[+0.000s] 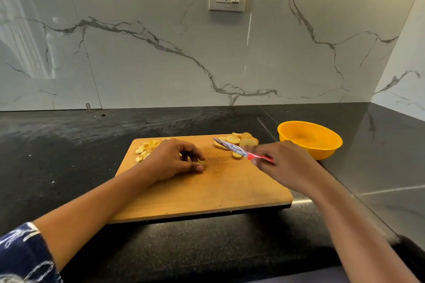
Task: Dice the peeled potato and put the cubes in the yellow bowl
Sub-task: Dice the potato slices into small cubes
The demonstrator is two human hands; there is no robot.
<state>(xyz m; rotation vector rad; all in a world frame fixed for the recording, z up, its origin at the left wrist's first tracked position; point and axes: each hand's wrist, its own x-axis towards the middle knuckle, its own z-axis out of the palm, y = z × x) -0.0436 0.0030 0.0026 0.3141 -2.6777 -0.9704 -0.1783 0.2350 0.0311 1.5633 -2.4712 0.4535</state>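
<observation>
While cubes [145, 149] lie on board [218, 190] | yellow bowl [322, 153] empty

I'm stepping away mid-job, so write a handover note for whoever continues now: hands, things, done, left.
Left hand pinches a small potato piece on the cutting board. Right hand holds the knife over the board.
Done: cubes piled at the board's far-left corner.
Undiced slices lie far right; yellow bowl beside the board looks empty.
Left: dice slices, move all cubes into bowl.
</observation>
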